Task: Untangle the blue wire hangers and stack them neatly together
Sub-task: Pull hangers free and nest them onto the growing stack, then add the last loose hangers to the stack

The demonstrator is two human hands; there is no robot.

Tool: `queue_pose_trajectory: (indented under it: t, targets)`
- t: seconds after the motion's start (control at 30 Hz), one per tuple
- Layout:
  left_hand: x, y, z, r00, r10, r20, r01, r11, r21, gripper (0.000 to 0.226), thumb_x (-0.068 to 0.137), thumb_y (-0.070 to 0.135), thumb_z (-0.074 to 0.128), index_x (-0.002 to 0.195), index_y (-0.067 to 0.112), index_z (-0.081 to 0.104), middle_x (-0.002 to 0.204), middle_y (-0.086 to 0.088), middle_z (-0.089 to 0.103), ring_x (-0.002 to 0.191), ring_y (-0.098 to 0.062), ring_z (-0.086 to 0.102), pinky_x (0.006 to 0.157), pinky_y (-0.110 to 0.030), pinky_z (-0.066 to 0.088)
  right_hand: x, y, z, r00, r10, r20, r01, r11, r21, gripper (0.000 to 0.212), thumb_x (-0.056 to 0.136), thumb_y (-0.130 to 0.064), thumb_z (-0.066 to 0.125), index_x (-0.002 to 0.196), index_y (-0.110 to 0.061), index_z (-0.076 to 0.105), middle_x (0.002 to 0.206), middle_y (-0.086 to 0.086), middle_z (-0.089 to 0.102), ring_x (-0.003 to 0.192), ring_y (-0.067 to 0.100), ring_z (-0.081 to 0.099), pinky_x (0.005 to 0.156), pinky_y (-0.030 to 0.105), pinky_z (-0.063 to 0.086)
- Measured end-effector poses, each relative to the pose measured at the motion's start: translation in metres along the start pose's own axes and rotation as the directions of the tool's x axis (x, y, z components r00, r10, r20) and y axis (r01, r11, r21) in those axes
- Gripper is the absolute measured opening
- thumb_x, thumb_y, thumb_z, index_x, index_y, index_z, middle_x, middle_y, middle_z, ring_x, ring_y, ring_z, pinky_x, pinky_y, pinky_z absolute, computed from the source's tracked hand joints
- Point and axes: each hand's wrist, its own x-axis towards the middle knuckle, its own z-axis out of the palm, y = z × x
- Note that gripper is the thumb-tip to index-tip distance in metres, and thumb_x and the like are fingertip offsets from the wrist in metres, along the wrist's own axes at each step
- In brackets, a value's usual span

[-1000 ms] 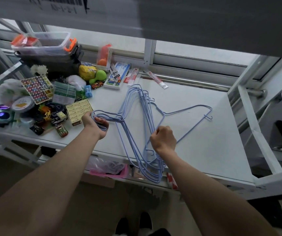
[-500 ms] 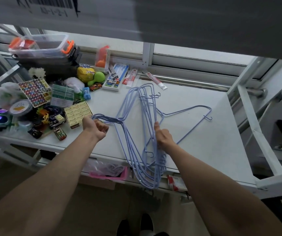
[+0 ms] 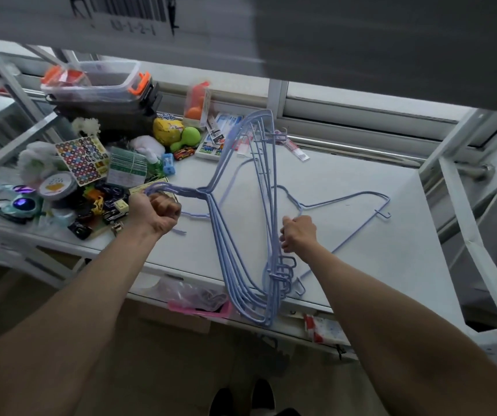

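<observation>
A bunch of several blue wire hangers is lifted off the white table, tilted, its lower end past the table's front edge. My left hand is shut around the bunch's hooks at the left. My right hand grips the straight bars of the bunch on the right side. One single blue hanger lies flat on the table to the right, its neck near my right hand's fingers.
Toys and small clutter crowd the table's left part: toy cars, a sticker sheet, a round tin, plastic boxes. Toothbrush packs lie at the back. A shelf edge hangs overhead. White frame bars stand at the right.
The bunch has been raised and tilted upward, its top end nearer the window. My left hand lifted with the hooks; my right hand slid to the bars' right side.
</observation>
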Motion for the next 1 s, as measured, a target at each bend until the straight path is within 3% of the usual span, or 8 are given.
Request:
queue_pose_trajectory:
  t: [0.07, 0.13, 0.33, 0.47, 0.6, 0.77, 0.87, 1.0]
  targets:
    - [-0.004, 0.012, -0.003, 1.0, 0.022, -0.004, -0.022, 1.0, -0.011, 0.07, 0.101, 0.019, 0.021, 0.031, 0.019, 0.024, 0.027, 0.004, 0.015, 0.038, -0.014, 0.0, 0.047, -0.013, 0.006, -0.004, -0.002, 0.009, 0.997, -0.068, 0.022, 0.071, 0.97, -0.234, 0.039, 0.089, -0.036, 0.054, 0.097, 0.001, 0.062, 0.106, 0.028, 0.065, 0.084, 0.037, 0.065, 0.07, 0.036, 0.048]
    - [-0.007, 0.022, -0.006, 0.999, 0.041, -0.017, -0.041, 0.999, -0.012, 0.07, 0.1, 0.018, 0.023, 0.03, 0.019, 0.023, 0.027, 0.004, 0.014, 0.037, -0.014, 0.0, 0.047, -0.015, 0.006, -0.013, -0.005, 0.017, 0.991, -0.109, 0.072, 0.129, 0.903, -0.409, 0.043, 0.089, -0.034, 0.061, 0.11, 0.003, 0.058, 0.116, 0.026, 0.061, 0.106, 0.04, 0.06, 0.082, 0.036, 0.048]
    - [-0.002, 0.042, -0.026, 0.998, 0.031, -0.048, -0.031, 0.999, -0.008, 0.073, 0.102, 0.019, 0.02, 0.029, 0.018, 0.025, 0.027, 0.003, 0.015, 0.032, -0.014, 0.003, 0.049, -0.013, 0.007, -0.018, -0.008, 0.03, 0.981, -0.11, 0.162, 0.188, 0.756, -0.627, 0.033, 0.092, -0.019, 0.052, 0.123, -0.006, 0.049, 0.13, 0.016, 0.05, 0.119, 0.036, 0.052, 0.092, 0.036, 0.044]
    - [-0.002, 0.042, -0.033, 0.999, 0.01, -0.053, -0.011, 1.0, -0.014, 0.071, 0.1, 0.019, 0.021, 0.029, 0.018, 0.025, 0.027, 0.004, 0.015, 0.023, -0.013, 0.01, 0.043, -0.012, 0.008, -0.015, -0.009, 0.036, 0.977, -0.133, 0.166, 0.202, 0.82, -0.535, 0.03, 0.093, -0.012, 0.048, 0.119, 0.003, 0.052, 0.126, 0.022, 0.053, 0.113, 0.04, 0.056, 0.092, 0.038, 0.048]
    - [-0.001, 0.038, -0.034, 0.999, -0.018, -0.05, 0.017, 1.0, -0.02, 0.069, 0.1, 0.021, 0.022, 0.031, 0.018, 0.025, 0.028, 0.004, 0.015, 0.021, -0.012, 0.014, 0.04, -0.014, 0.008, -0.007, -0.003, 0.034, 0.981, -0.123, 0.148, 0.164, 0.936, -0.313, 0.013, 0.086, -0.006, 0.056, 0.08, 0.005, 0.061, 0.084, 0.031, 0.07, 0.062, 0.033, 0.068, 0.061, 0.042, 0.059]
    - [0.004, 0.027, -0.03, 0.998, -0.059, -0.018, 0.059, 0.998, -0.012, 0.07, 0.102, 0.025, 0.02, 0.032, 0.018, 0.027, 0.029, 0.004, 0.016, 0.022, -0.012, 0.014, 0.034, -0.013, 0.011, 0.003, 0.003, 0.017, 0.989, -0.134, -0.067, 0.124, 0.983, -0.134, 0.022, 0.086, -0.017, 0.057, 0.078, 0.003, 0.063, 0.074, 0.02, 0.068, 0.068, 0.035, 0.067, 0.061, 0.037, 0.055]
    - [0.008, 0.017, -0.024, 0.997, -0.068, -0.021, 0.068, 0.998, -0.016, 0.069, 0.102, 0.027, 0.018, 0.033, 0.018, 0.026, 0.029, 0.004, 0.015, 0.023, -0.012, 0.012, 0.038, -0.013, 0.008, 0.005, 0.003, -0.001, 0.97, -0.143, -0.196, 0.136, 0.99, -0.046, 0.024, 0.087, -0.014, 0.057, 0.076, 0.006, 0.063, 0.068, 0.014, 0.06, 0.067, 0.029, 0.057, 0.062, 0.031, 0.043]
    - [0.009, 0.004, -0.01, 0.998, -0.067, -0.021, 0.067, 0.998, 0.011, 0.057, 0.089, 0.012, 0.028, 0.032, 0.017, 0.025, 0.028, 0.004, 0.016, 0.039, -0.013, 0.0, 0.045, -0.014, 0.007, 0.004, 0.008, -0.029, 0.929, -0.169, -0.33, 0.164, 0.986, -0.043, 0.027, 0.086, -0.012, 0.054, 0.061, -0.002, 0.055, 0.059, 0.012, 0.051, 0.062, 0.027, 0.047, 0.058, 0.031, 0.034]
